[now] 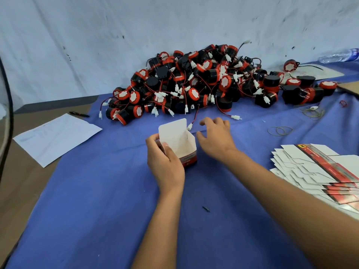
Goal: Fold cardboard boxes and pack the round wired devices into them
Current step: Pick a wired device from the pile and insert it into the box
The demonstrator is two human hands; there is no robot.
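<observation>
The left hand point(165, 162) grips the open box point(179, 144), which stands on the cloth with its lid flap up. Just right of it, the right hand point(215, 137) hovers empty, fingers loosely spread, short of the pile of devices point(194, 84) beyond. Tangled wires could drag extra devices along, or tip the light box.

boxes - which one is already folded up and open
The small box gripped by the left hand: it stands upright with its top flap raised, while the others lie flat in a stack at the right.
</observation>
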